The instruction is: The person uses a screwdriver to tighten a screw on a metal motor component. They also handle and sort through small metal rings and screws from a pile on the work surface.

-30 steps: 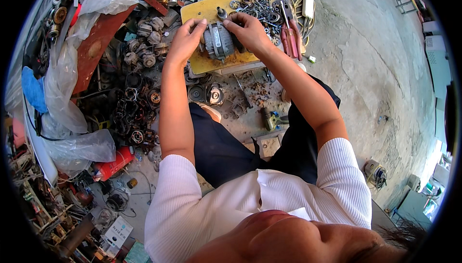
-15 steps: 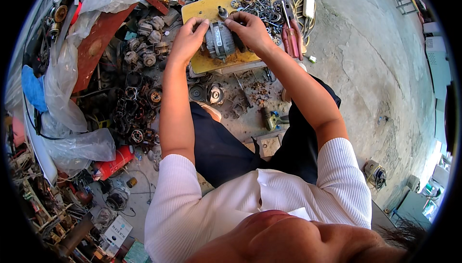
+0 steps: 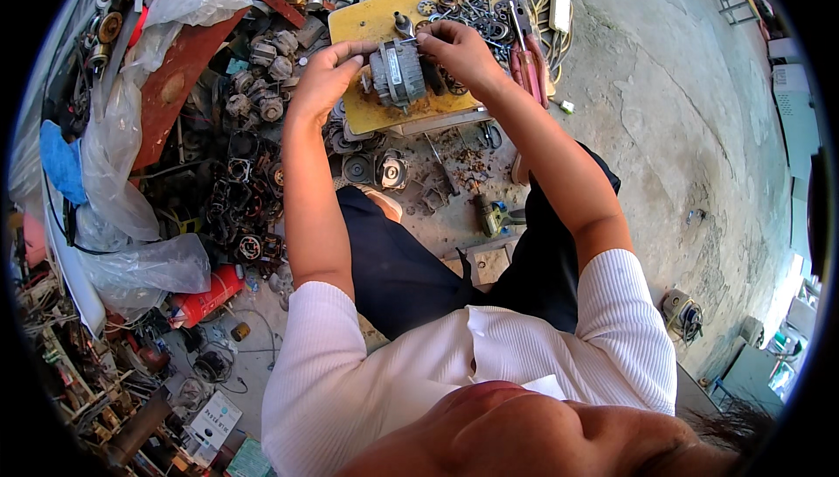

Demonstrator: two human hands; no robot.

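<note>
At the left, clear plastic sheeting (image 3: 121,176) is draped beside a rust-red panel (image 3: 179,91), with a heap of dismantled motor parts (image 3: 251,167) spread nearer the person; the left hand (image 3: 320,84) has been drawn slightly outward over the last second, its thumb and index finger now parted, the fingertips close to the motor's upper left edge, though contact cannot be told; the finned grey electric motor (image 3: 398,75) is left lying on the yellow board (image 3: 365,119), its left end more exposed, so it is judged to be supported by the board; behind it a dark shafted part (image 3: 403,24) is seen; the right hand (image 3: 463,58) has been shifted slightly rightward, its fingers bent together, apparently pinching a thin shiny piece, unclear in kind; beyond, loose metal rings (image 3: 479,21) and red-handled pliers (image 3: 528,73) are laid out.
</note>
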